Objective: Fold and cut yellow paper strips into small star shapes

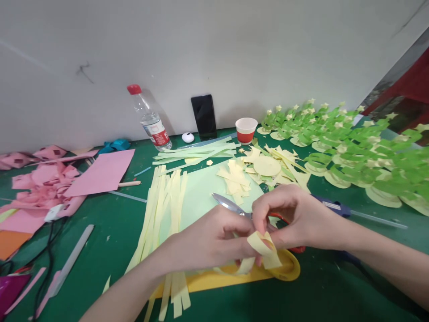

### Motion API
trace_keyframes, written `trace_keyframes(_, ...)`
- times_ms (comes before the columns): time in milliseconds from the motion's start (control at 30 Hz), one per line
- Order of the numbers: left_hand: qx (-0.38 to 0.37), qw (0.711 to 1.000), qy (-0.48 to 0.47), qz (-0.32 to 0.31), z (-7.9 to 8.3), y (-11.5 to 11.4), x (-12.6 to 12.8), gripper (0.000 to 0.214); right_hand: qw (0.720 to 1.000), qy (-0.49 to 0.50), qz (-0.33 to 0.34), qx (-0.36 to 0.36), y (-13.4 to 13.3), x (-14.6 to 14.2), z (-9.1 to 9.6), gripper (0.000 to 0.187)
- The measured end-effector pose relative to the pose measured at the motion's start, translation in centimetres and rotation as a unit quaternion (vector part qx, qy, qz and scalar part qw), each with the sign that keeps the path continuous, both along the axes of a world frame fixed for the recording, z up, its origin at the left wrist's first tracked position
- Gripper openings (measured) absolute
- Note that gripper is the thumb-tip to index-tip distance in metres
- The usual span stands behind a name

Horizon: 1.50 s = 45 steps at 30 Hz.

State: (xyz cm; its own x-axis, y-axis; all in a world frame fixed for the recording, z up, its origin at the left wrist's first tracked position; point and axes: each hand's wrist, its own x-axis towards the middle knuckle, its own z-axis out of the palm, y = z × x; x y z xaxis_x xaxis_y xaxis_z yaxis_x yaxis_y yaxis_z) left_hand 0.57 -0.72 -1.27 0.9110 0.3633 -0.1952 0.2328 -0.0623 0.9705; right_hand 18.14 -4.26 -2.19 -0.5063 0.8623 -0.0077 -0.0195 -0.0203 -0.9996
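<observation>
A paper-craft workbench is shown: a green mat (pixel 110 228) is set against a blank wall (pixel 214 49), strewn with cut yellow strips (pixel 164 201), pink scraps (pixel 47 183), scissors (pixel 231 206), and rows of finished green paper trees (pixel 351 143).

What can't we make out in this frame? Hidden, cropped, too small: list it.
All in the head view:
- scissors: handles hidden behind the right hand.
- strip: its fold is covered by fingers of the right and left hand.
- bottle: label too small to read.
- glue gun: rear hidden behind the right forearm.
- paper trees: row cut off by the right edge.
</observation>
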Motion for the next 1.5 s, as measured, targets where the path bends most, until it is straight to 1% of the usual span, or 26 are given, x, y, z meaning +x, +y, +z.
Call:
trace_keyframes(67,0.023,1.000,0.010,0.002,0.2,0.0,0.0,0.021,1.000,-0.002,-0.017,-0.010,-0.1,-0.1,0.2,0.016)
trace_keyframes(133,0.064,0.998,0.018,0.023,0.4,0.0,0.1,0.015,0.998,0.005,-0.055,-0.023,-0.1,-0.1,0.5,0.016)
trace_keyframes(200,0.115,0.990,0.017,0.079,0.5,-0.2,0.2,0.007,0.994,0.008,-0.103,-0.035,-0.1,-0.1,0.8,0.016)
trace_keyframes(233,0.141,0.983,0.009,0.118,0.4,-0.3,0.3,0.008,0.992,0.004,-0.124,-0.039,0.0,-0.2,0.8,0.016)
trace_keyframes(267,0.163,0.974,-0.005,0.157,0.3,-0.4,0.4,0.015,0.989,-0.003,-0.139,-0.043,0.0,-0.2,0.8,0.015)
trace_keyframes(333,0.190,0.957,-0.047,0.216,-0.1,-0.7,0.6,0.021,0.988,-0.016,-0.146,-0.052,0.0,-0.4,0.8,0.014)
trace_keyframes(400,0.221,0.939,-0.090,0.248,-0.4,-0.8,0.6,0.016,0.988,-0.018,-0.138,-0.066,-0.1,-0.6,0.7,0.016)
trace_keyframes(467,0.265,0.921,-0.125,0.257,-0.5,-1.0,0.6,0.011,0.988,-0.022,-0.127,-0.079,-0.4,-0.9,0.6,0.020)
trace_keyframes(567,0.313,0.902,-0.147,0.258,-0.6,-1.1,0.5,0.015,0.988,-0.049,-0.124,-0.073,-0.8,-1.2,0.7,0.022)
trace_keyframes(733,0.331,0.889,-0.132,0.286,-0.9,-1.3,0.3,0.022,0.986,-0.108,-0.127,-0.010,-1.1,-1.4,0.8,0.012)
trace_keyframes(833,0.331,0.885,-0.132,0.299,-1.2,-1.4,0.3,0.026,0.983,-0.128,-0.128,0.034,-1.2,-1.5,0.6,0.015)
trace_keyframes(933,0.319,0.888,-0.134,0.303,-1.3,-1.5,0.4,0.025,0.979,-0.139,-0.137,0.063,-1.2,-1.5,0.4,0.020)
trace_keyframes(1033,0.289,0.893,-0.146,0.314,-1.3,-1.6,0.5,0.023,0.973,-0.134,-0.172,0.074,-1.1,-1.5,0.5,0.017)
trace_keyframes(1100,0.236,0.908,-0.155,0.311,-1.2,-1.6,0.6,0.022,0.971,-0.125,-0.191,0.070,-1.0,-1.5,0.7,0.015)
trace_keyframes(1167,0.156,0.930,-0.159,0.291,-0.9,-1.5,0.6,0.022,0.973,-0.106,-0.200,0.056,-0.9,-1.4,0.9,0.015)
trace_keyframes(1233,0.073,0.944,-0.164,0.276,-0.7,-1.3,0.6,0.017,0.977,-0.077,-0.196,0.031,-0.9,-1.2,1.0,0.017)
trace_keyframes(1300,0.005,0.945,-0.175,0.276,-0.5,-1.1,0.6,0.009,0.982,-0.035,-0.185,0.004,-0.8,-1.0,1.1,0.019)
trace_keyframes(1367,-0.044,0.941,-0.180,0.282,-0.3,-0.9,0.7,0.016,0.986,0.000,-0.163,-0.021,-0.8,-0.8,1.1,0.022)
trace_keyframes(1400,-0.063,0.941,-0.176,0.281,-0.2,-0.8,0.7,0.016,0.988,0.011,-0.153,-0.030,-0.8,-0.7,1.1,0.023)
trace_keyframes(1500,-0.102,0.944,-0.161,0.269,-0.1,-0.6,0.8,0.009,0.990,-0.002,-0.131,-0.044,-0.7,-0.6,1.2,0.024)
